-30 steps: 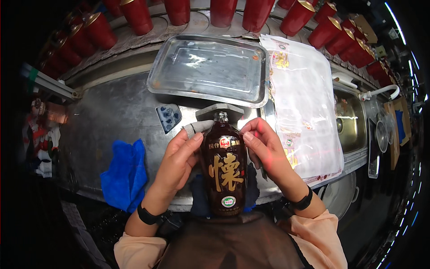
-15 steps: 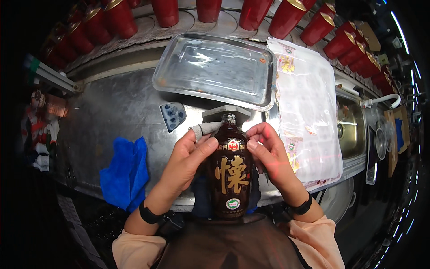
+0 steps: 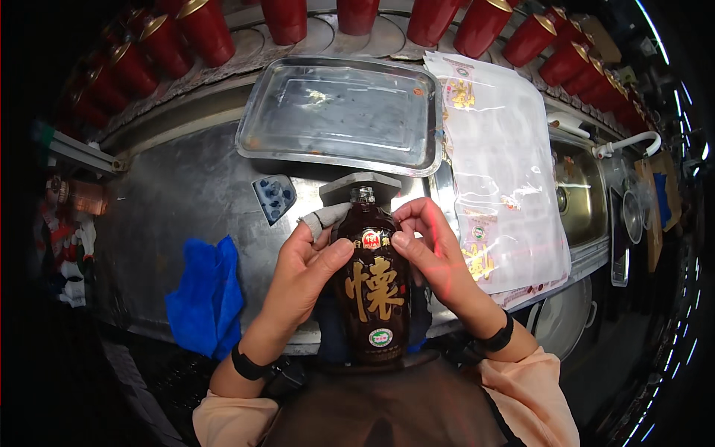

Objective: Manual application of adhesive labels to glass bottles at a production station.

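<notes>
between both hands, at the near edge of the steel table [image 3: 179, 186], sits a dark brown glass bottle [image 3: 377, 320], its gold-lettered front toward the viewer, neck pointing away and base toward the apron [image 3: 372, 398]. no cap shows on the mouth; what bears its weight cannot be told.

the left hand [image 3: 302, 272] is closed around the bottle's left shoulder, thumb in front and a grey-wrapped forefinger [image 3: 328, 214] behind. the right hand [image 3: 442, 257] has thumb and bent forefinger drawn together at the right shoulder; whether anything thin is pinched there cannot be told.

over the last second the left thumb has come from the bottle's side onto its front, now covering some small gold characters, while the bottle has hardly moved between the hands. that reads as a fuller grip, steadying it rather than carrying it.

just beyond the neck is a grey block [image 3: 384, 189], then a shallow metal tray [image 3: 350, 123]. white glossy sheets [image 3: 503, 164] lie to the right, before a sink [image 3: 585, 195]. a blue cloth [image 3: 205, 298] lies left, and red vessels [image 3: 205, 31] with gold tops line the far side.
</notes>
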